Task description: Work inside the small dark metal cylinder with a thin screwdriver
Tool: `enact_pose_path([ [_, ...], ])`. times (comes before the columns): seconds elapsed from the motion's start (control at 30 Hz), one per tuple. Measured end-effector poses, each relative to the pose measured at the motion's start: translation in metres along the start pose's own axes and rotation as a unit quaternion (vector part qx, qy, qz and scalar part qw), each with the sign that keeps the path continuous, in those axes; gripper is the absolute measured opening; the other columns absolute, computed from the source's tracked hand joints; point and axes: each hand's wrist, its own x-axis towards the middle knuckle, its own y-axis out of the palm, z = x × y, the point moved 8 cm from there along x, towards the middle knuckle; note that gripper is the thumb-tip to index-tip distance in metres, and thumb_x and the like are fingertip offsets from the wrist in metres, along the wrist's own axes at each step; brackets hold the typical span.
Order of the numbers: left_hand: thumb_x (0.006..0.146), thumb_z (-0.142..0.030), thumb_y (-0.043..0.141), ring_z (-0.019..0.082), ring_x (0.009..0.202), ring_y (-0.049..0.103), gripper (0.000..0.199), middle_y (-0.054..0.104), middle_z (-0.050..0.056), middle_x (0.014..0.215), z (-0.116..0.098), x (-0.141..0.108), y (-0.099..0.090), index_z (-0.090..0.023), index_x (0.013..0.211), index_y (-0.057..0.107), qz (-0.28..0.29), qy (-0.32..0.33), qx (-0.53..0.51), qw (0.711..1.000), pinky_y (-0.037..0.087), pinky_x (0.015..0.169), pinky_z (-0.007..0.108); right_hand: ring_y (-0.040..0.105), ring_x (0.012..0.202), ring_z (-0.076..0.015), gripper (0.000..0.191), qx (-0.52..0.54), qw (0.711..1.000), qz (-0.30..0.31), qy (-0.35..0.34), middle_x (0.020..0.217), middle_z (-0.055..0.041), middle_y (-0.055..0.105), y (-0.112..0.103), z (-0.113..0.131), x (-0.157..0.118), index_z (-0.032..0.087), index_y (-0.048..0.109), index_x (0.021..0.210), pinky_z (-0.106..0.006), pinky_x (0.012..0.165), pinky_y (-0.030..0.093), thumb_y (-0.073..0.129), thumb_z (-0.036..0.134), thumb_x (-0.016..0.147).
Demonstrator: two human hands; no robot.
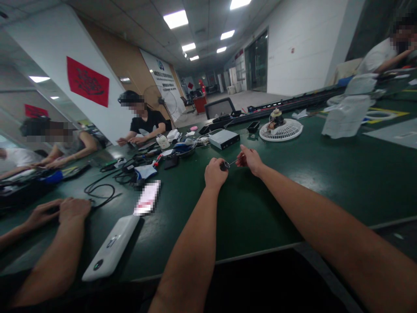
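Over the green table (241,226), my left hand (215,173) is closed round a small dark round part (224,165). To its right my right hand (249,160) pinches a thin metal tool (233,162), whose tip points left at the dark part. Whether the tip touches the part is too small to tell. Just beyond my hands lies a grey metal box (224,139). A white fan grille (282,130) with a motor on it rests further right, beside a small black tray (253,127).
A co-worker's hands (73,208) are at the left edge, near a white device (112,248) and a lit phone (148,198). Black cables (100,188) and tools lie at the left. Plastic-wrapped items (347,115) stand at the right. Other people sit around the table.
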Motion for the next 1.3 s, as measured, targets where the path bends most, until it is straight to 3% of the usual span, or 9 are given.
enact_pose_path([
  [0.13, 0.086, -0.024, 0.067, 0.019, 0.092, 0.067, 0.019, 0.067, 0.003, 0.105, -0.001, -0.001, 0.004, -0.029, 0.102, 0.075, 0.022, 0.006, 0.008, 1.0, 0.05, 0.077, 0.028, 0.059, 0.038, -0.0142, 0.047, -0.017, 0.998, -0.034, -0.047, 0.049, -0.0054, 0.065, -0.005, 0.007, 0.0, 0.018, 0.06, 0.063, -0.024, 0.041, 0.044, 0.051, 0.043, 0.101],
  [0.3, 0.092, -0.031, 0.064, 0.021, 0.101, 0.067, 0.028, 0.07, 0.005, 0.112, -0.002, 0.0, 0.007, -0.026, 0.119, 0.069, 0.036, 0.013, 0.024, 0.999, 0.05, 0.087, 0.029, 0.061, 0.041, -0.0133, 0.046, 0.019, 0.999, 0.017, -0.032, 0.054, -0.0053, 0.069, 0.004, 0.006, -0.002, 0.018, 0.06, 0.067, -0.023, 0.042, 0.045, 0.054, 0.051, 0.099],
  [0.43, 0.095, -0.047, 0.061, 0.025, 0.097, 0.068, 0.027, 0.072, 0.008, 0.103, -0.005, 0.001, 0.009, -0.021, 0.101, 0.068, 0.065, 0.015, 0.071, 0.995, 0.049, 0.087, 0.035, 0.058, 0.038, -0.013, 0.048, -0.001, 0.999, -0.008, -0.033, 0.05, -0.0038, 0.065, 0.001, 0.005, -0.001, 0.019, 0.058, 0.066, -0.023, 0.041, 0.044, 0.055, 0.055, 0.097],
  [0.53, 0.096, -0.053, 0.058, 0.026, 0.098, 0.068, 0.032, 0.073, 0.009, 0.104, -0.011, 0.0, 0.008, -0.022, 0.099, 0.064, 0.077, 0.026, 0.089, 0.993, 0.048, 0.087, 0.035, 0.059, 0.039, -0.0128, 0.047, -0.013, 0.999, -0.017, -0.03, 0.052, -0.0044, 0.067, -0.001, 0.004, 0.0, 0.019, 0.059, 0.066, -0.022, 0.042, 0.043, 0.056, 0.054, 0.097],
  [0.7, 0.099, -0.04, 0.055, 0.025, 0.102, 0.069, 0.019, 0.074, 0.009, 0.107, -0.014, -0.001, 0.003, -0.023, 0.106, 0.059, 0.075, 0.021, 0.098, 0.992, 0.045, 0.088, 0.035, 0.063, 0.044, -0.0138, 0.046, 0.028, 0.999, 0.023, 0.005, 0.058, -0.0063, 0.071, 0.006, 0.001, -0.002, 0.018, 0.06, 0.07, -0.023, 0.045, 0.047, 0.053, 0.053, 0.1],
  [0.83, 0.098, -0.026, 0.053, 0.026, 0.104, 0.069, 0.011, 0.074, 0.009, 0.106, -0.018, -0.002, 0.005, -0.023, 0.106, 0.059, 0.082, 0.036, 0.11, 0.99, 0.044, 0.089, 0.036, 0.06, 0.039, -0.0134, 0.047, -0.007, 1.0, 0.0, -0.005, 0.051, -0.0054, 0.067, 0.002, 0.004, -0.004, 0.017, 0.06, 0.067, -0.023, 0.041, 0.044, 0.047, 0.042, 0.105],
  [0.93, 0.098, -0.025, 0.052, 0.026, 0.103, 0.069, 0.011, 0.074, 0.01, 0.107, -0.018, -0.001, 0.006, -0.022, 0.106, 0.059, 0.084, 0.034, 0.109, 0.99, 0.045, 0.089, 0.036, 0.061, 0.041, -0.0125, 0.044, 0.006, 1.0, 0.002, -0.024, 0.055, -0.0054, 0.07, 0.003, 0.008, -0.004, 0.017, 0.062, 0.069, -0.022, 0.042, 0.043, 0.049, 0.041, 0.104],
  [1.1, 0.099, -0.028, 0.052, 0.027, 0.1, 0.071, 0.012, 0.075, 0.01, 0.107, -0.012, -0.001, 0.005, -0.023, 0.108, 0.058, 0.081, 0.014, 0.108, 0.991, 0.046, 0.086, 0.036, 0.064, 0.044, -0.0142, 0.046, 0.008, 0.999, 0.041, 0.001, 0.058, -0.0072, 0.071, 0.009, 0.002, -0.004, 0.018, 0.061, 0.071, -0.022, 0.043, 0.046, 0.054, 0.053, 0.1],
  [1.3, 0.099, -0.031, 0.052, 0.027, 0.099, 0.071, 0.014, 0.075, 0.011, 0.106, -0.015, -0.002, 0.008, -0.022, 0.108, 0.059, 0.095, 0.022, 0.104, 0.99, 0.048, 0.086, 0.036, 0.062, 0.042, -0.0126, 0.046, -0.012, 0.999, 0.001, -0.044, 0.055, -0.0048, 0.068, 0.002, 0.008, -0.002, 0.018, 0.06, 0.068, -0.021, 0.041, 0.042, 0.056, 0.052, 0.099],
])
